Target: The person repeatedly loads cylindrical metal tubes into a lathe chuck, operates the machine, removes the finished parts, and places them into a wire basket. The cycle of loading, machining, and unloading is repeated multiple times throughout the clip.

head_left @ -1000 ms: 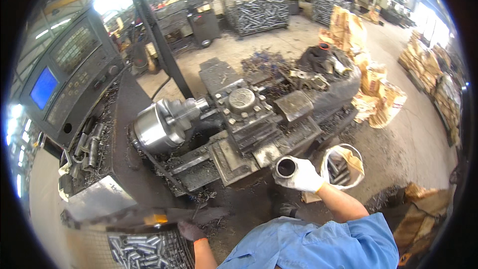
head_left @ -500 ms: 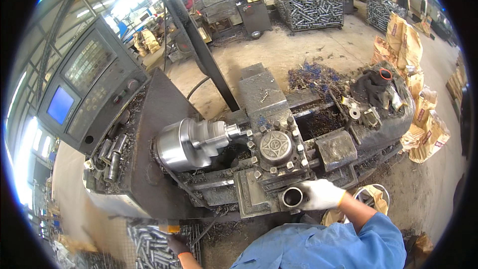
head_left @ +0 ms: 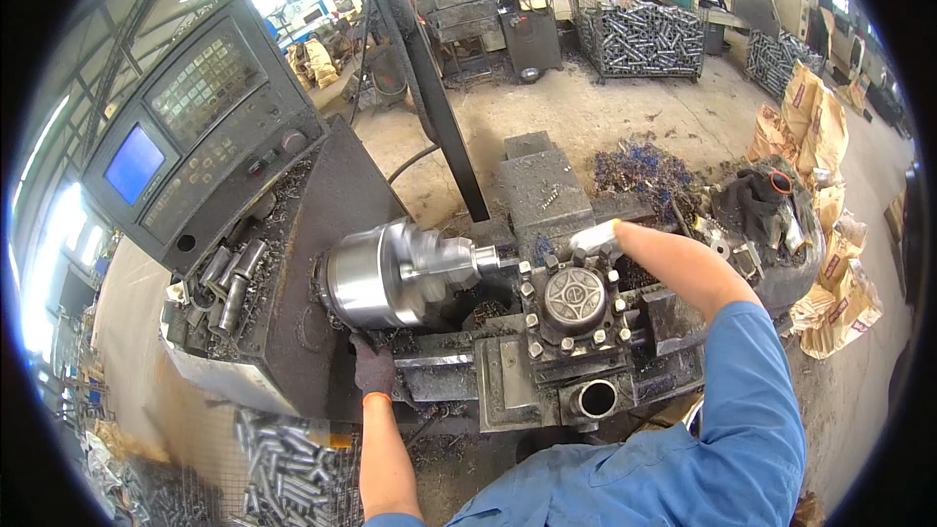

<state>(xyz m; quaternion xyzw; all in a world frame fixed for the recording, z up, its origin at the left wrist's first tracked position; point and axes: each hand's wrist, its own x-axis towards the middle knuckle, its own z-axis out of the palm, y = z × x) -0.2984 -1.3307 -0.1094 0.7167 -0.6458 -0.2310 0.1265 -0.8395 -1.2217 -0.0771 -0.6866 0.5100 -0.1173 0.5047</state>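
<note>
Lathe chuck [head_left: 366,278], one, silvery and blurred toward its jaw end, faces one square tool post [head_left: 574,298] with a star-patterned round cap and bolts ringed about it. One control panel [head_left: 195,181] carries one blue-lit screen [head_left: 135,164]; one upright metal cup [head_left: 596,398] stands at the carriage's near edge. Two wire bins [head_left: 649,75] heaped with metal parts stand on the far floor, and one mesh basket [head_left: 344,493] at lower left holds metal tubes [head_left: 288,468] too many to count. The lathe bed [head_left: 439,363] is dark, grimy metal strewn with chips; beyond it stretches a stained concrete floor [head_left: 488,127] with a heap of bluish shavings [head_left: 634,166], brown paper sacks [head_left: 818,127] at the right and other machines behind. The chuck lies just above the dark-gloved left hand [head_left: 374,368], whose grip cannot be made out. The white-gloved right hand [head_left: 595,238] is at the tool post's far edge, right of the chuck, its fingers too obscured to tell whether they grasp anything.
</note>
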